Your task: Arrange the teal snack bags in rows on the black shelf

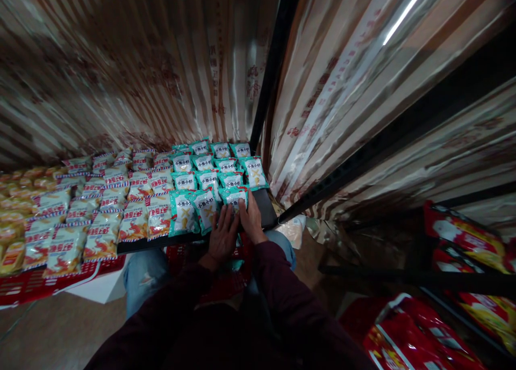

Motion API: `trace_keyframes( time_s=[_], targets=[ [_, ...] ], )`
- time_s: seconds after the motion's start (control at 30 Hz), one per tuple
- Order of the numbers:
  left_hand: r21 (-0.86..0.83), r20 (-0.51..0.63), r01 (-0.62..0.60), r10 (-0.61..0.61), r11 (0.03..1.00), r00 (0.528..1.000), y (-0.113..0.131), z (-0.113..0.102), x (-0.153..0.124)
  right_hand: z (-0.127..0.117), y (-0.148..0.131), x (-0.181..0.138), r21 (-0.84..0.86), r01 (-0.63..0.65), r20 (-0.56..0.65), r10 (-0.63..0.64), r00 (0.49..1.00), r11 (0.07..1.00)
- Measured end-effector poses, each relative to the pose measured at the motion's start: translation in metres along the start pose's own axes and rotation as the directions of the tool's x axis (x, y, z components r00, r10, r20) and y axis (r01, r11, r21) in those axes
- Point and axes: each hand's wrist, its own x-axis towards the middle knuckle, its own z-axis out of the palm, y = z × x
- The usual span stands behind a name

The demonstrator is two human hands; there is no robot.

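Note:
Rows of teal-and-white snack bags (205, 206) stand on a black shelf (266, 209) in front of me. My left hand (222, 233) lies with its fingers stretched out against the lower part of one front snack bag (235, 196). Against that same bag's right side rests my right hand (252, 218), its fingers straight and partly hidden by the hand itself. Between them the hands touch the bag from two sides, and neither wraps round it.
To the left stand white-and-red snack bags (105, 233), then yellow packs (13, 257) at the far left. A red basket (36, 292) sits below them. Black metal posts (322, 190) and striped plastic sheeting (193, 64) close off the back. Large red packages (411, 332) lie at right.

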Motion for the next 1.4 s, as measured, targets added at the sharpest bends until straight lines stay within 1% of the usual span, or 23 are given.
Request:
trace_keyframes(
  time_s=[0.17,0.37,0.5,0.7,0.83,1.0,1.1,1.23,1.33,1.4],
  targets=[
    [-0.011,-0.018,0.008,-0.008,1.000,1.000,-0.002,0.000,0.002,0.005,-0.001,0.002,-0.015,-0.036,0.012,0.036,0.999,0.999],
    [-0.004,0.012,0.022,-0.022,1.000,1.000,-0.002,-0.001,0.005,0.008,-0.002,0.004,-0.008,-0.024,-0.029,0.024,0.999,1.000],
    [0.000,0.008,0.029,-0.029,1.000,1.000,-0.003,0.000,0.007,0.011,0.000,0.006,-0.019,-0.026,-0.058,0.025,0.998,0.999],
    [-0.011,0.001,0.010,-0.010,1.000,1.000,-0.005,0.001,0.008,0.013,-0.001,0.006,-0.031,-0.015,-0.065,0.013,0.998,0.999],
    [-0.029,-0.019,0.018,-0.019,0.999,1.000,-0.005,0.002,0.006,0.011,-0.004,0.003,-0.082,0.007,-0.081,-0.013,0.997,0.997],
    [-0.019,-0.035,0.044,-0.045,0.999,0.998,-0.006,0.000,0.002,0.008,-0.010,-0.002,-0.150,-0.027,-0.081,0.015,0.997,0.988],
    [-0.005,-0.093,0.083,-0.083,0.997,0.992,-0.007,-0.004,-0.002,0.008,-0.011,-0.003,-0.153,-0.037,-0.073,0.026,0.997,0.988],
    [-0.012,-0.167,0.212,-0.211,0.977,0.963,-0.010,-0.012,-0.007,0.009,-0.009,-0.004,-0.156,-0.045,-0.074,0.034,0.997,0.987],
    [-0.018,-0.188,0.299,-0.297,0.954,0.936,-0.014,-0.016,-0.007,0.010,-0.007,-0.004,-0.156,-0.037,-0.073,0.026,0.997,0.987],
    [-0.019,-0.193,0.309,-0.307,0.951,0.932,-0.017,-0.016,-0.006,0.010,-0.006,-0.004,-0.154,-0.029,-0.072,0.018,0.997,0.988]
  ],
)
